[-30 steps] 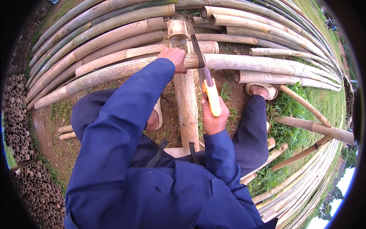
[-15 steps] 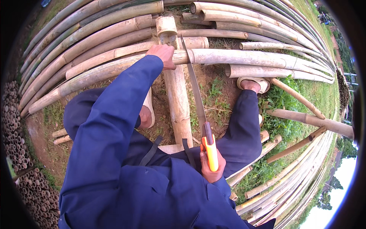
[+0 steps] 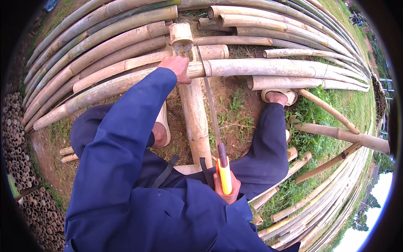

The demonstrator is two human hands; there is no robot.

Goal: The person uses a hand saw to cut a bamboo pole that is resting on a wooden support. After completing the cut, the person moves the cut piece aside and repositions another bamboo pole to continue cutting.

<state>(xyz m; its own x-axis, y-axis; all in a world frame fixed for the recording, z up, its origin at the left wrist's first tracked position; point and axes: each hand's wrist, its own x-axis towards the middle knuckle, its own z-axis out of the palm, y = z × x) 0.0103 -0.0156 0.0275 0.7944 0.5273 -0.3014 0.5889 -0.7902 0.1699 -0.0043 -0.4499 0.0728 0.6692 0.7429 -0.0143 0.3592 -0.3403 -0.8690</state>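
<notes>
A long pale bamboo pole (image 3: 264, 67) lies crosswise in front of me. My left hand (image 3: 176, 69) is closed over it, just left of where a hand saw (image 3: 213, 110) meets it. My right hand (image 3: 228, 189) is wrapped round the saw's orange and yellow handle, close to my lap. The long, narrow blade points away from me, its far part against the pole. Under the pole, an upright-looking or sloping thick bamboo support (image 3: 194, 117) runs from near my lap to a notched upper end (image 3: 181, 33), and the pole rests across it.
Many bamboo poles (image 3: 134, 35) lie side by side beyond the work, on both sides. More long poles (image 3: 323, 197) lie at right, near a bamboo frame (image 3: 342, 133) and green weeds (image 3: 308, 107). Stacked bamboo ends (image 3: 19, 147) fill the left edge. My feet flank the support.
The saw has been drawn back toward me, its handle now lower and slightly further left. My left hand keeps its hold on the pole.
</notes>
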